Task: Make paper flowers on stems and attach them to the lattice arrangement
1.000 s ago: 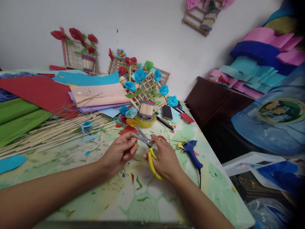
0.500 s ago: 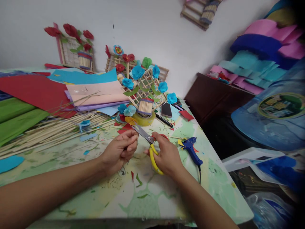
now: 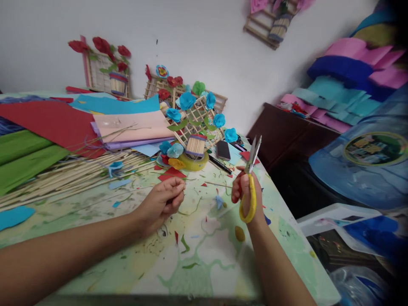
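Note:
Over the middle of the table my left hand [image 3: 165, 203] is closed in a pinch; what lies between its fingertips is too small or hidden to name. My right hand [image 3: 251, 199], off to the right, grips a pair of scissors [image 3: 252, 158] with yellow and red handles. Their blades point up and away from the left hand, slightly parted. Behind the right wrist, a bit of the blue glue gun [image 3: 267, 219] shows; the rest is covered. Red paper scraps [image 3: 172, 173] and a yellow paper flower [image 3: 176, 163] lie just beyond the left hand.
A lattice stick frame [image 3: 199, 117] with blue paper flowers leans at the back, near a tape roll [image 3: 199, 163], a black pen [image 3: 219, 165] and a phone [image 3: 223, 150]. Thin sticks [image 3: 83, 174] and coloured sheets [image 3: 51, 123] cover the left. A large blue water bottle [image 3: 357, 161] stands right.
My right hand has swung right and up with the scissors, away from the left hand, now covering most of the glue gun. My left hand stays pinched in nearly the same place.

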Action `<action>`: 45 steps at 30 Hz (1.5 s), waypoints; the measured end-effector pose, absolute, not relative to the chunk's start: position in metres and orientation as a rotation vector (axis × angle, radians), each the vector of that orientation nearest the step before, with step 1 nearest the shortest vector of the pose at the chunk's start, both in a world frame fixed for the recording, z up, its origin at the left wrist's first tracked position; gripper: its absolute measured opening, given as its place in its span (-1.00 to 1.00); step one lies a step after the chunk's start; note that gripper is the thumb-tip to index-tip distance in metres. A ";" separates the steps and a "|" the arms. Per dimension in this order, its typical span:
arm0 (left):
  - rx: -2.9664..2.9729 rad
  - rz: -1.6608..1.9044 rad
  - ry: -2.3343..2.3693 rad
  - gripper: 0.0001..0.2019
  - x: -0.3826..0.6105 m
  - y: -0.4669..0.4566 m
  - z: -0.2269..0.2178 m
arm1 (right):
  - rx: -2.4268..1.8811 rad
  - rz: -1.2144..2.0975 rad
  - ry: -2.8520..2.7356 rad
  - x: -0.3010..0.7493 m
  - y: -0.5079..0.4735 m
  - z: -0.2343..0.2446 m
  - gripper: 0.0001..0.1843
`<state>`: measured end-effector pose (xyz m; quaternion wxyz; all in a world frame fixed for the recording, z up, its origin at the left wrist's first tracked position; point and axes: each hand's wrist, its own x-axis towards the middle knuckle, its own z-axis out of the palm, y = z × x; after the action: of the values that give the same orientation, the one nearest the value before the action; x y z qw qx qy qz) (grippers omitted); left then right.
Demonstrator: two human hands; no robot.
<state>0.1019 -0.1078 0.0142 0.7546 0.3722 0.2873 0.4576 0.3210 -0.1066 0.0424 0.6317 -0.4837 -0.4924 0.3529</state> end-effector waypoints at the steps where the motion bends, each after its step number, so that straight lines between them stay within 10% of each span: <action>1: 0.814 0.990 0.631 -0.89 0.102 -0.106 0.014 | -1.098 0.824 -1.121 0.315 -0.109 0.040 -0.57; 45: 0.916 0.644 0.695 -0.79 0.114 -0.117 0.001 | -0.973 1.196 -0.898 0.270 -0.121 0.011 -0.54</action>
<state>0.1139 -0.1173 0.0014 0.7907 0.4257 0.3228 0.2991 0.2699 -0.1208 0.0108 0.6277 -0.4246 -0.3916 0.5218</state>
